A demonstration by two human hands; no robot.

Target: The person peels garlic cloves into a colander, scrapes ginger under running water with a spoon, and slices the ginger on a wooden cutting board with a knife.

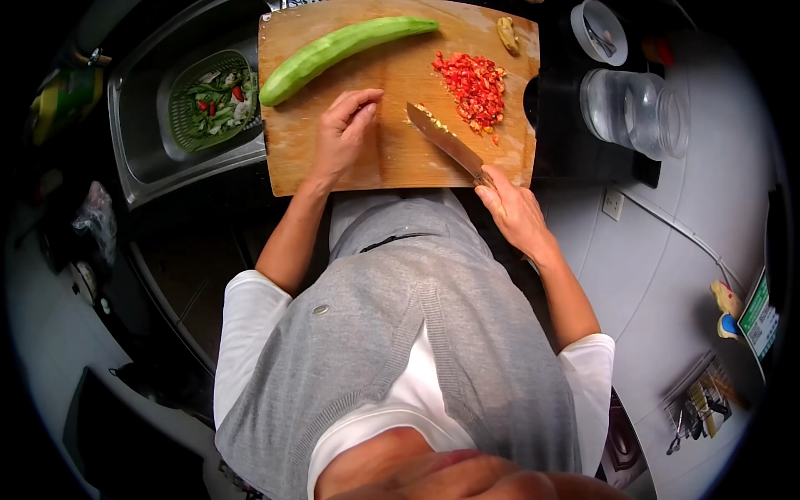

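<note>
My right hand point(514, 212) is closed round the handle of a kitchen knife point(450, 143), whose blade points up and left over the wooden cutting board point(400, 162). Small pale yellow bits cling along the blade's upper edge and lie beside it. My left hand point(342, 133) hovers over or rests on the board left of the knife, fingers curled and pressed together; whatever they may hold is hidden. A pile of chopped red chili point(475, 90) lies right of the blade. Across the board's far left stretches a long peeled green cucumber point(346, 55). A ginger piece point(507, 37) sits at the far right corner.
Left of the board is a metal sink point(137, 171) holding a green basket point(177, 112) of leaves and red chilies. On the right stand a white bowl point(583, 29) with a spoon-like utensil and a clear glass jar point(633, 108). A wall socket point(613, 204) is below them.
</note>
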